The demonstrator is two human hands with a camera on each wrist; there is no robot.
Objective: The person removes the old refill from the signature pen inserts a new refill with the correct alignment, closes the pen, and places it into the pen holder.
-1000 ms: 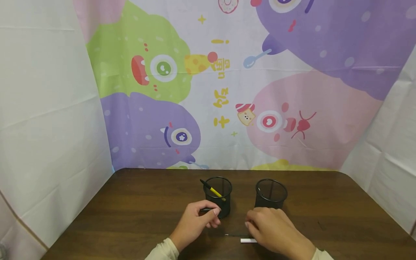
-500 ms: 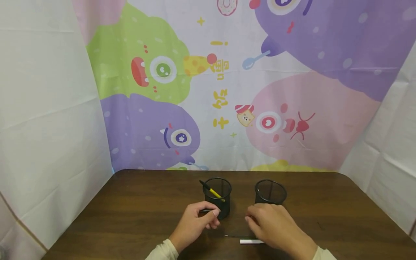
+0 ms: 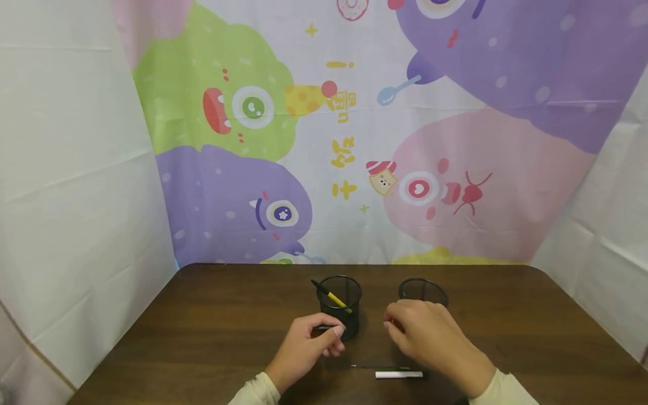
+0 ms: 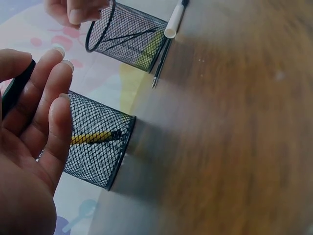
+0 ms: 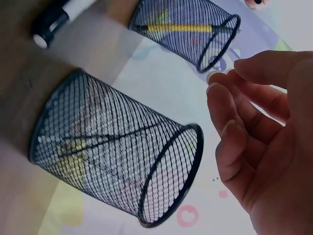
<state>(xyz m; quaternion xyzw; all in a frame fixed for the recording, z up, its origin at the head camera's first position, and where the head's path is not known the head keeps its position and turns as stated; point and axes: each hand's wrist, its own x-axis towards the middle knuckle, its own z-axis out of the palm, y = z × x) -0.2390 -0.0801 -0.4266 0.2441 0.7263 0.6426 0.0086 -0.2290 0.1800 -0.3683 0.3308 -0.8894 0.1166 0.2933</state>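
My left hand [image 3: 304, 346] pinches a slim black object [image 4: 18, 88] between thumb and index finger. Most of it is hidden, so its kind is unclear. Just beyond that hand stands a black mesh pen cup [image 3: 351, 324], a yellow pen with a black end [image 3: 333, 298] leaning inside. My right hand [image 3: 435, 340] hovers in front of a second mesh pen cup [image 5: 117, 147]; its fingers are loosely curled, with nothing visible between them. A white marker [image 3: 399, 374] with a black cap [image 5: 49, 24] lies on the table below, beside a thin black pen-like rod [image 3: 374, 367] with a metal tip.
Both cups stand upright on a dark wooden table [image 3: 228, 315] with rounded far corners. A cartoon-printed cloth [image 3: 354, 236] hangs behind it, and pale cloth sheets [image 3: 76, 169] hang at the sides. Crossing dark lines show through the right cup's mesh.
My right hand has risen and moved slightly forward, uncovering more of the white marker and covering more of the right cup. The left hand stays put, still pinching the black object.
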